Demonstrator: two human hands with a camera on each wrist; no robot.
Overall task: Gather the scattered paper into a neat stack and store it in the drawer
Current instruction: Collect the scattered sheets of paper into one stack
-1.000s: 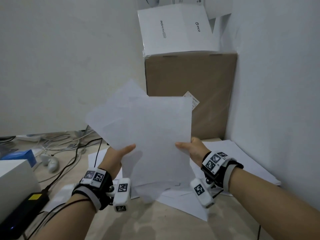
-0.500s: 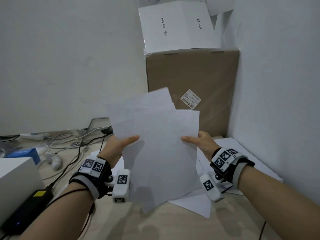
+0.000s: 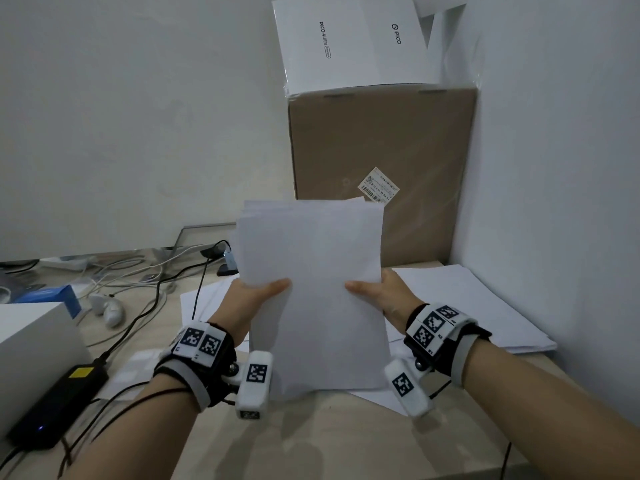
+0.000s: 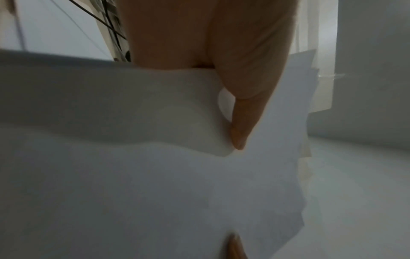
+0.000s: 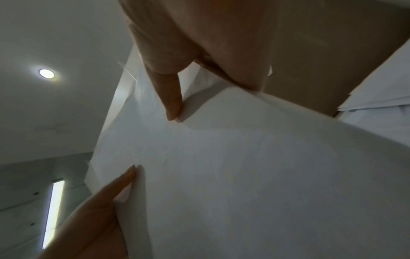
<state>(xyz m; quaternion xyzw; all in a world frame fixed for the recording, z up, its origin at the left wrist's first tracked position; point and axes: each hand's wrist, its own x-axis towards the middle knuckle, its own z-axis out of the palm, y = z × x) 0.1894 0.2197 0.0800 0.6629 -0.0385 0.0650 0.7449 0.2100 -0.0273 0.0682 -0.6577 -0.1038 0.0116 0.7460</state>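
Now, far left at nine o'clock: we spot a black power brick (image 3: pixel 55 403) and a tangle of cables (image 3: pixel 145 271) on the wooden desk (image 3: pixel 311 441), with a blue box (image 3: pixel 52 299) behind them.
Left hand (image 3: pixel 249 303): we have it pinching the left edge of the paper stack (image 3: pixel 311 289), thumb pressed flat on the front sheet, the other fingers hidden behind.
Left wrist view: we see that thumb (image 4: pixel 241 112) dig in and the sheet buckle beside it.
Paper stack: dead centre, held upright above the desk between both hands, top edges nearly flush, a few back sheets peeking out at eleven o'clock.
Right hand (image 3: pixel 384 296): we catch it mirroring the left, thumb clamped on the right edge of the stack.
Right wrist view: both thumb tips touch the front sheet, well apart.
Loose sheets (image 3: pixel 467 306): lying flat on the desk at three o'clock, by the wall.
Twelve o'clock: cardboard box (image 3: pixel 381 150) upright, white carton (image 3: pixel 353 43) on top.
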